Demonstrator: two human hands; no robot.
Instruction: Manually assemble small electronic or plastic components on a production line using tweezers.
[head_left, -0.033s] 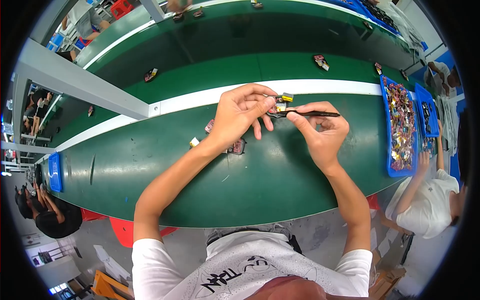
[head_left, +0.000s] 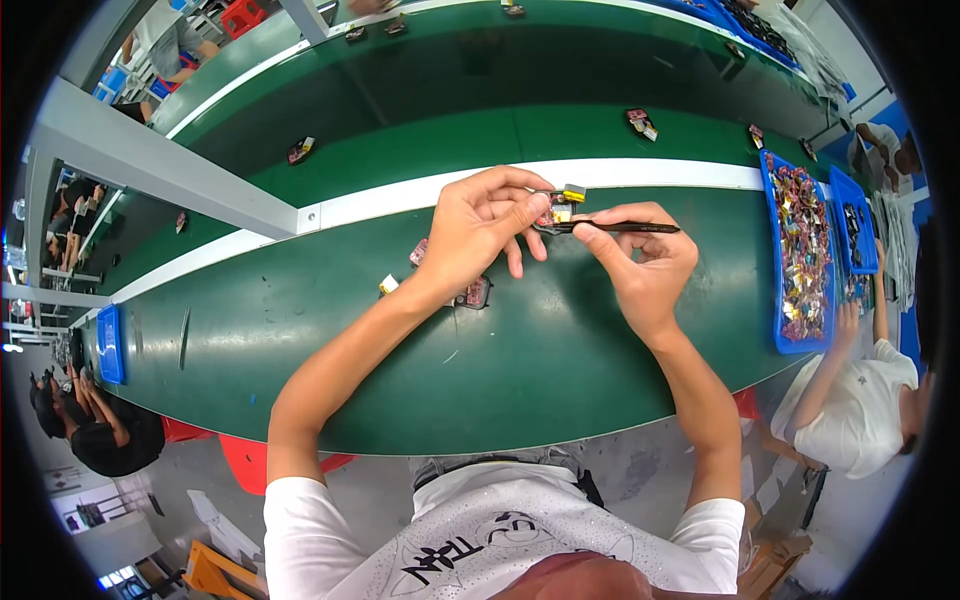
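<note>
My left hand (head_left: 490, 220) is closed round a small electronic assembly (head_left: 553, 212) with a dark casing. A yellow and grey block (head_left: 574, 194) stands out at its far edge. Between the thumb and fingers of my right hand (head_left: 645, 262) is a pair of black tweezers (head_left: 640, 228), held almost level. Their tips point left and reach the assembly's near edge; whether they grip anything there is too small to see. Under my left wrist more such assemblies (head_left: 474, 293) lie on the green bench (head_left: 560, 370), partly hidden by the forearm.
At the right, a blue tray (head_left: 797, 345) holds many small coloured parts, beside another blue tray (head_left: 850, 185). A thin metal tool (head_left: 184, 338) and a blue bin (head_left: 110, 345) lie left. Beyond the white rail (head_left: 680, 174), assemblies (head_left: 642, 124) sit on a green conveyor (head_left: 450, 140). Co-workers sit on both sides.
</note>
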